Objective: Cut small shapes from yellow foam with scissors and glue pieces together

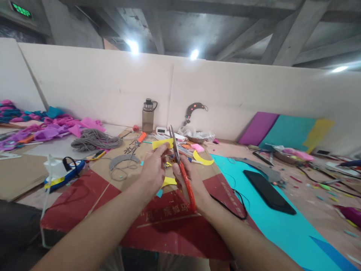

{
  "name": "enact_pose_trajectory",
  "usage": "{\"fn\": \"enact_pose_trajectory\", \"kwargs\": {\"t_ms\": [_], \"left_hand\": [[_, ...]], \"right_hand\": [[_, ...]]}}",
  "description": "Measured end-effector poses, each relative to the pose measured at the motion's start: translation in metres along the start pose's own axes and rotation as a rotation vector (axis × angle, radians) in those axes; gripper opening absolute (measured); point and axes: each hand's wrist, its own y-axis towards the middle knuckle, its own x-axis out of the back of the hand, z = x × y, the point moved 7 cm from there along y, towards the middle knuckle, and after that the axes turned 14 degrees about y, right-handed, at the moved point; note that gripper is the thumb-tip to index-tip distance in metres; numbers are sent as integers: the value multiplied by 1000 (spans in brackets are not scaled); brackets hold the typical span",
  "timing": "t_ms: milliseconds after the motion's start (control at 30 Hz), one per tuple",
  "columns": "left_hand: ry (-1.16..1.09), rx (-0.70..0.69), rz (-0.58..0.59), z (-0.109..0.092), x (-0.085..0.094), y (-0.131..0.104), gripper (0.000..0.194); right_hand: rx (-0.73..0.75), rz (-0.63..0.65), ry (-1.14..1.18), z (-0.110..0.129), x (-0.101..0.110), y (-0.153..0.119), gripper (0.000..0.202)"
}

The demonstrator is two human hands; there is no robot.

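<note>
My left hand (152, 169) pinches a small yellow piece of paper or felt (160, 143), held up over the cardboard. In my right hand (194, 182) is a pair of scissors (186, 177) with red-orange handles. Their blades point up and away from me, slightly parted, at the right end of the yellow piece. Below the hands another yellow piece (169, 181) lies on the red and brown cardboard (113, 210). Beyond my right hand lies a yellow crescent (203, 159). To the left of my left hand rests a grey crescent (122, 161) with cord.
A water bottle (147, 116) stands by the white partition (113, 82). Grey rope (96, 140) and pink and purple scraps (56, 130) lie left. At right, a black phone (269, 192) rests on a turquoise sheet (290, 226). A decorated crescent (195, 109) is by the wall.
</note>
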Motion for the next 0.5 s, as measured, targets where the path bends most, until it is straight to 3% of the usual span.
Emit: {"fn": "enact_pose_trajectory", "kwargs": {"t_ms": [267, 500], "left_hand": [[56, -57, -33, -7, 4, 4, 20], [113, -122, -16, -16, 7, 7, 15]], "right_hand": [[-13, 23, -39, 1, 0, 0, 25], [-50, 37, -29, 8, 0, -1, 33]]}}
